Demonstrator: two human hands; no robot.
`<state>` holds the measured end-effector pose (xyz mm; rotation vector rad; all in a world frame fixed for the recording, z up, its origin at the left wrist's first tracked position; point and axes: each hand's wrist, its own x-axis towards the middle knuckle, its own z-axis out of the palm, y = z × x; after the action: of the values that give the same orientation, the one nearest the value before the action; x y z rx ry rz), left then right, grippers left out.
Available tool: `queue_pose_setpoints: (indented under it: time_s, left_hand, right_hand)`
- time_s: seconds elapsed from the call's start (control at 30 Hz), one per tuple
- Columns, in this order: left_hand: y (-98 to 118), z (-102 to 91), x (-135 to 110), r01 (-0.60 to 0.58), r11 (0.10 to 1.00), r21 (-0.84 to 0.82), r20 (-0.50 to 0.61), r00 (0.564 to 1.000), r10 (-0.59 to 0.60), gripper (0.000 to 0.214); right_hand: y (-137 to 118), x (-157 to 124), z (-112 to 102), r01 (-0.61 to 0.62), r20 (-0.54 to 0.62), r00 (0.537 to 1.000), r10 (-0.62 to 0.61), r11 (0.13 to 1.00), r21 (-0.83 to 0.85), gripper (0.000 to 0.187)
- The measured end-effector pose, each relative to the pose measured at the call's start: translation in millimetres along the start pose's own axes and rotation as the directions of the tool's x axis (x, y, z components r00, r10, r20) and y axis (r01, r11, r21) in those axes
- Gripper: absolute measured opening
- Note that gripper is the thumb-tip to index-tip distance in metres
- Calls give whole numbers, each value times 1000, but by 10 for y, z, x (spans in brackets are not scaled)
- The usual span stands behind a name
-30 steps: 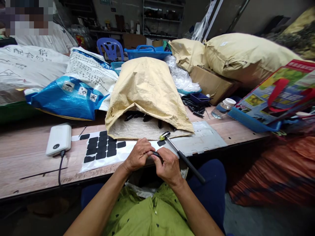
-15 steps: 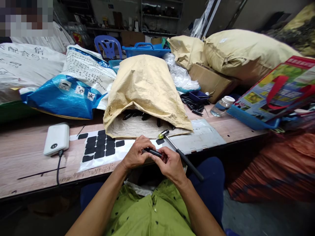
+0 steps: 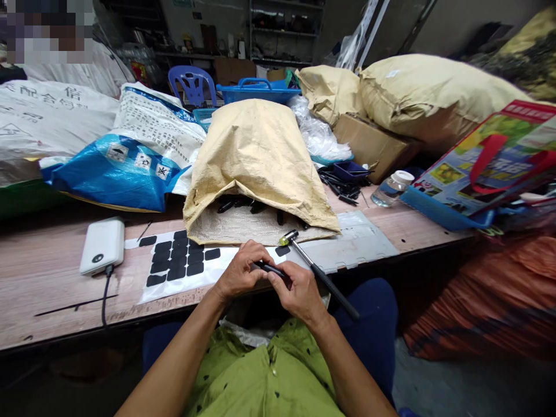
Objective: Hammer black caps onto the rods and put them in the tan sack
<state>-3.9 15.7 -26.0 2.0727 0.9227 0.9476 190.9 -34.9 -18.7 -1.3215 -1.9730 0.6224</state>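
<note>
Clearly wood-grained, the table (image 3: pixel 56 304) runs beneath the hands, with metal shelving (image 3: pixel 286 32) and a blue plastic chair (image 3: pixel 193 86) in the dim room behind. Just over its front edge, the left hand (image 3: pixel 244 270) and right hand (image 3: pixel 300 289) pinch a slim black rod (image 3: pixel 271 269) between thumbs and fingers. A hammer (image 3: pixel 332 288) lies across that edge, its black grip jutting out. Behind, a crinkled tan sack (image 3: pixel 256 159) gapes forward; rounded black squares (image 3: pixel 177 262) sit on a white sheet (image 3: pixel 208 282). Toward the back left, a glossy blue-and-white bag (image 3: pixel 130 174) carries an umbrella pictogram, and a white sack (image 3: pixel 52 130) bears Chinese characters, including 配合.
</note>
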Motion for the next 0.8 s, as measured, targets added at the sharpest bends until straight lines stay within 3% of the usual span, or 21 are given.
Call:
queue_pose_setpoints:
  time_s: [0.13, 0.27, 0.37, 0.5, 0.63, 0.7, 0.73, 0.8]
  left_hand:
    - [-37, 16, -7, -15, 1000, -7, -9, 1000, 15, 25]
    - [-27, 37, -9, 0, 1000, -2, 3, 1000, 0, 32]
    - [42, 12, 0, 20, 1000, -5, 33, 999, -20, 41]
    - [140, -55, 17, -32, 998, -55, 197, 980, 43, 60]
    - [131, -114, 89, 7, 998, -61, 264, 964, 10, 57]
    - [68, -176, 193, 103, 995, -10, 173, 980, -100, 47]
    - [22, -225, 265, 173, 984, 34, 76, 982, -175, 42]
    - [-93, -357, 434, 347, 926, 152, -208, 927, -313, 37]
  right_hand:
    - [38, 17, 42, 30, 14, 999, -30, 999, -21, 22]
    - [34, 5, 97, 24, -59, 998, -29, 996, -88, 23]
    - [2, -66, 31, 22, -45, 999, -26, 997, -79, 23]
    - [47, -295, -178, 53, 194, 980, -41, 997, -56, 23]
    - [316, -524, -156, -56, 494, 864, 99, 993, -101, 19]
    - [494, -566, -5, -126, 496, 831, 253, 953, -275, 20]
    - [577, -570, 89, -150, 479, 813, 332, 913, -378, 22]
    - [717, -558, 280, -172, 474, 766, 435, 848, -501, 27]
